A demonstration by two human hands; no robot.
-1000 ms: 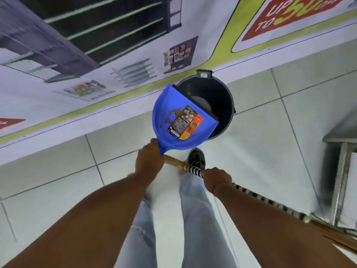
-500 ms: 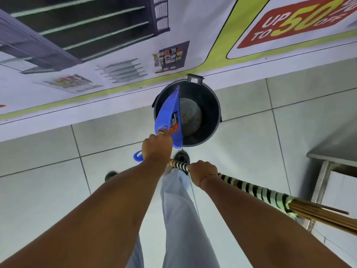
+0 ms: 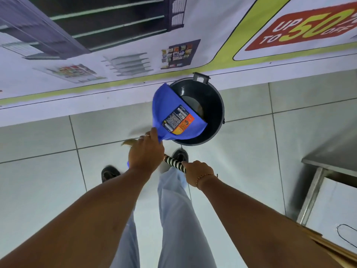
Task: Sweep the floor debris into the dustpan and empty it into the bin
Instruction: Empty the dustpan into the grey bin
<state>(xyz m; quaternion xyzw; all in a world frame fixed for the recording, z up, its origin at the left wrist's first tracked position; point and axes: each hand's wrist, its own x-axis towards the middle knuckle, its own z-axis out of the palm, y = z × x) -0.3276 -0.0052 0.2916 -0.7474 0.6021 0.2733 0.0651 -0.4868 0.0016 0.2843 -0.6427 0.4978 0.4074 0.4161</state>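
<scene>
Status: emptying stage, looks close to done.

Left hand (image 3: 145,151) has its fingers wrapped tight round the handle of the blue dustpan (image 3: 174,113); the handle itself is mostly hidden under the hand. The pan is held off the floor, over the near-left part of the black bin (image 3: 210,105), its mouth edge above the opening. Can't tell if pan and rim touch. The pan face I can see carries only a printed label (image 3: 177,120); no loose debris showing on it. Something pale and brownish lies down in the bin bottom, partly behind the pan. Likely the tipped load, but too murky to confirm.

Right hand (image 3: 198,172) is closed round the striped handle of the broom (image 3: 173,162), bracelet at the wrist. The broom runs back toward the person's right; its straw end sits at the lower right edge of the view, near the leg of a steel table (image 3: 313,190).

The bin stands on the tiled floor (image 3: 48,180), close against the wall banner (image 3: 116,55). The tiles in sight look clean apart from a blurred brownish streak just left of the left hand; can't identify it.

Judgement: sweeping and collecting done, dump essentially done. Left: confirm the pan is empty, lift it clear, and check that streak.
</scene>
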